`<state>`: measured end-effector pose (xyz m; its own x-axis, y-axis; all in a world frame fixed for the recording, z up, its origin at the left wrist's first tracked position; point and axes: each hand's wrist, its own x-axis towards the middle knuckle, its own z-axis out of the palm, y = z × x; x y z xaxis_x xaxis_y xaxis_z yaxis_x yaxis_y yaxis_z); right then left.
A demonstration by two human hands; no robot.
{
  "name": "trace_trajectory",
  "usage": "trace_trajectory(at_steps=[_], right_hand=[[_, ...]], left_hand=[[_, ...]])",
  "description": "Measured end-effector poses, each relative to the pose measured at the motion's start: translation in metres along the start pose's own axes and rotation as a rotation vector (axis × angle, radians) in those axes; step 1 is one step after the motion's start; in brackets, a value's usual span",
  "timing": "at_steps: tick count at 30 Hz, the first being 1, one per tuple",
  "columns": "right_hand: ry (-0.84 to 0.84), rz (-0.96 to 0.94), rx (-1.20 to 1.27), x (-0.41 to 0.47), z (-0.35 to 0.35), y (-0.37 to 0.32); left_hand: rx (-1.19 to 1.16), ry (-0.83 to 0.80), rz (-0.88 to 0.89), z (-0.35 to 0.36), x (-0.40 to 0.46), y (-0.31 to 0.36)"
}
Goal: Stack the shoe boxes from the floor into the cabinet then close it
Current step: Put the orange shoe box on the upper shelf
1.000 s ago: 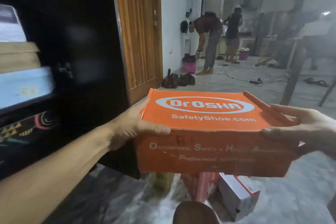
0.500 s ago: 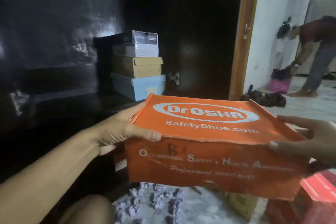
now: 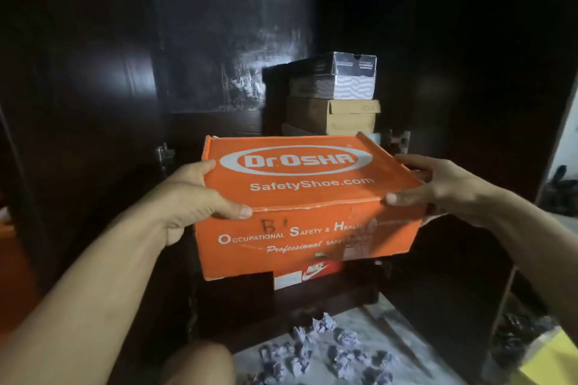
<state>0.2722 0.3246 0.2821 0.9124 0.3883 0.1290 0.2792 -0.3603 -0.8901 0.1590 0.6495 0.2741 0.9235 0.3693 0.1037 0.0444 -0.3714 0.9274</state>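
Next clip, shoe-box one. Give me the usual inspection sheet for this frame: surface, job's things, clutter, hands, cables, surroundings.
Surface: pale floor in front of the cabinet; cabinet open, inside dark.
Job's things: orange box held in front of the opening; stack of boxes inside, brown box under a grey-and-black one; a red Nike box shows just below the orange one.
Clutter: crumpled paper balls on the floor; something yellow at lower right.
Hands: left hand grips the box's left end, right hand its right end, thumbs on the lid.
Cables: nothing seen.
Surroundings: dim; a bright strip at the right edge, too little to read.
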Motion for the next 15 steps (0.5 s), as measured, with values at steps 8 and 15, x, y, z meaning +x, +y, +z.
trace_trajectory(at_steps=[8,15], right_hand=[[-0.043,-0.06,-0.035,0.061,0.037,-0.01],[-0.066,-0.12,-0.05,0.07,0.046,0.003]], left_hand=[[-0.047,0.226,-0.025,-0.008,0.008,-0.007],[0.041,0.313,-0.015,-0.015,0.005,-0.013]])
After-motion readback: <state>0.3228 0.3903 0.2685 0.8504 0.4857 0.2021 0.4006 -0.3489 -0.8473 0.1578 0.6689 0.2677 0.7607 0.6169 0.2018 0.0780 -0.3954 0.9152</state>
